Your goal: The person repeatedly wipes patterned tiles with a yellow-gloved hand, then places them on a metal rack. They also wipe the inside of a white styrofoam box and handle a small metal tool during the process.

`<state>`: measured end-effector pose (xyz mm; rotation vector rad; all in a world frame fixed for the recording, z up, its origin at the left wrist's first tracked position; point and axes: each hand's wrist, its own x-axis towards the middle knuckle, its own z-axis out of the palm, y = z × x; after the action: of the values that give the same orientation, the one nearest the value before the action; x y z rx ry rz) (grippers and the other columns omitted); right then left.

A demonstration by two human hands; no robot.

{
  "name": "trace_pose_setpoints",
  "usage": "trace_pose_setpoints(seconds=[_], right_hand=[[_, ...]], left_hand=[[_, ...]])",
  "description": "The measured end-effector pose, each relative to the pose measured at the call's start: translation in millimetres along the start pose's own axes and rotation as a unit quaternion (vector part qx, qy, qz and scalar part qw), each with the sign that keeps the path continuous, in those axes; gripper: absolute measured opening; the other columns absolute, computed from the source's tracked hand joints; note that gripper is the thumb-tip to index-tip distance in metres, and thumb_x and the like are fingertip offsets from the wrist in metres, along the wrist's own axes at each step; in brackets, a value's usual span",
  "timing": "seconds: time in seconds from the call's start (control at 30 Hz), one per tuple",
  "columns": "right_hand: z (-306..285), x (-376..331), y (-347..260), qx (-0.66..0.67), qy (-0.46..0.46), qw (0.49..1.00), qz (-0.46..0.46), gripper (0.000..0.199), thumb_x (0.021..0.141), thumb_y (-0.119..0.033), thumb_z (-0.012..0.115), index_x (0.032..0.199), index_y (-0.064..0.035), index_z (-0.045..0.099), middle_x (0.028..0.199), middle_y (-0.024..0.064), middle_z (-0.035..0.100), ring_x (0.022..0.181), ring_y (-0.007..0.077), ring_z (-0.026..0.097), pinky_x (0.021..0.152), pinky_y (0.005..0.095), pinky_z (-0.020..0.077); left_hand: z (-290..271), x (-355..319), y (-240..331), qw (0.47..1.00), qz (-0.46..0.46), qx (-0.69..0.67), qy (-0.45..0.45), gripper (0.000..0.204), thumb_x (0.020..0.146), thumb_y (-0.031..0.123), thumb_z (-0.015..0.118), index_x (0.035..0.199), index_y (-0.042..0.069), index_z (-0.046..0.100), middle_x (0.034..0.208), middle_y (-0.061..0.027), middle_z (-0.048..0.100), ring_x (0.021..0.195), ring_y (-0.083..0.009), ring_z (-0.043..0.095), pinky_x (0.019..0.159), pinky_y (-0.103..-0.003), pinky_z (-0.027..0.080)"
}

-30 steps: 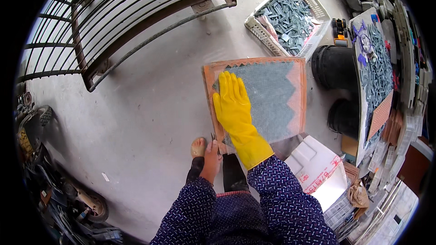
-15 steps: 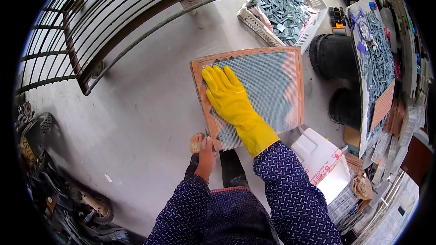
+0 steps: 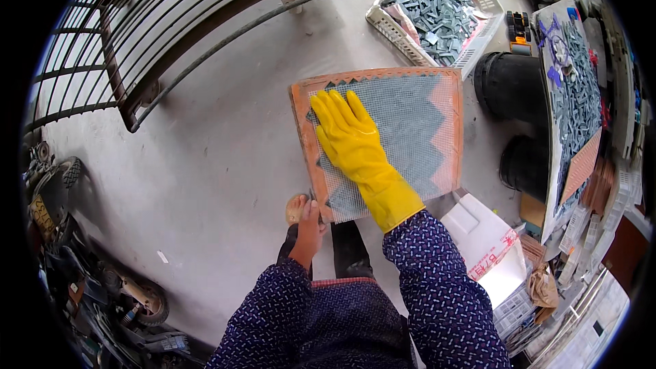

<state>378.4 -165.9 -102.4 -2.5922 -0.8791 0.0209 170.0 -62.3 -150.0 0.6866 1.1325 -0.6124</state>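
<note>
Gloved fingers are pressing flat on a square orange mould board (image 3: 301,106) that is lying on the concrete floor (image 3: 205,164) in front of the person, a white mesh sheet (image 3: 417,123) spread over its zigzag rows of grey tile pieces. The right hand (image 3: 348,140), in a yellow rubber glove, is resting open and spread on the board's left half, fingers pointing away from the body and gripping nothing. The bare left hand (image 3: 309,222) is pinching the board's near left corner, fingers closed on its edge, though the exact grip is too small to make out. The board is lying directly under the right hand and just beyond the left, its rows running side to side. A white basket (image 3: 478,48) of loose grey pieces is sitting beyond the board's far right corner, and a metal railing (image 3: 171,34) is lying well to the far left.
</note>
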Motion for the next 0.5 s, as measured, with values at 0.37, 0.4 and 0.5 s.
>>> trace_pose_setpoints(seconds=[0.37, 0.4, 0.5], right_hand=[[-28.3, -122.3, -37.9, 0.047, -0.172, 0.984, 0.017, 0.048, 0.077, -0.009, 0.055, 0.125, -0.0032, 0.046, 0.129, 0.0114, 0.047, 0.119, 0.0251, 0.044, 0.105, 0.0366, 0.0289], [-29.3, -113.7, -39.5, 0.055, -0.154, 0.986, 0.001, 0.048, 0.077, -0.008, 0.054, 0.124, -0.0032, 0.046, 0.129, 0.0116, 0.047, 0.119, 0.0252, 0.044, 0.105, 0.0367, 0.0293], [-16.2, -81.6, -37.4, 0.080, -0.107, 0.990, -0.036, 0.048, 0.077, -0.007, 0.054, 0.124, -0.0031, 0.046, 0.128, 0.0120, 0.047, 0.119, 0.0252, 0.045, 0.104, 0.0369, 0.0304]], left_hand=[[-8.8, 4.0, 0.6, 0.999, -0.005, 0.036, 0.000, 0.022, 0.092, 0.039, 0.042, 0.102, 0.020, 0.046, 0.080, 0.0069, 0.049, 0.053, -0.0022, 0.036, 0.044, -0.015, 0.027], [-8.8, 2.6, -3.5, 0.999, -0.017, 0.038, 0.002, 0.022, 0.092, 0.040, 0.042, 0.102, 0.020, 0.046, 0.081, 0.0069, 0.049, 0.053, -0.0023, 0.036, 0.044, -0.016, 0.027], [-3.9, 6.7, -5.0, 0.999, 0.016, 0.027, 0.027, 0.022, 0.093, 0.039, 0.042, 0.102, 0.019, 0.047, 0.080, 0.0056, 0.049, 0.053, -0.0025, 0.036, 0.044, -0.015, 0.028]])
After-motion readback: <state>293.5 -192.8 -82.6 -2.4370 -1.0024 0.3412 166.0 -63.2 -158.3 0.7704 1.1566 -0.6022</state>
